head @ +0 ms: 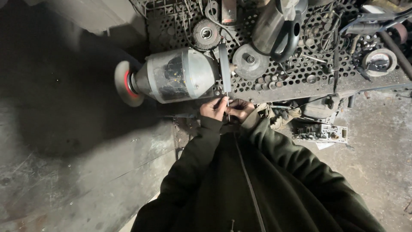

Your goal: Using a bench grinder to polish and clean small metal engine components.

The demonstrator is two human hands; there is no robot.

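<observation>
Thin metal rod (228,104), slender and grey, pinched between both my hands at the front edge of the bench; its far tip points up toward the narrow grinding wheel (223,68) on the right end of the bench grinder (180,75). Tip and wheel edge look to be touching or just short of it; the view is too small to settle which

Grip: left hand (213,108) closed on the rod from the left, fingers curled round it. Right hand (240,109) closed on it from the right, just beside the left, knuckles nearly meeting. Both hands sit low, below the wheel, sleeves (274,150) drawn in close

Step, as I judge it: dressing or sharpening the rod's end against the wheel. No sparks visible, so I cannot say whether the wheel is turning

Next move, by my reckoning, calls for a steady two-handed feed, light pressure, rod kept in line with the wheel face, fingertips held back from the rim

Rod's look: straight, very thin, dull, mostly hidden by my fingers; only a short length shows above and below them

Surroundings: red-hubbed buffing wheel (125,83) on the grinder's left end; perforated metal bench top (300,68) strewn with discs, a wire cup brush (206,33) and a dark jug (277,28)
</observation>
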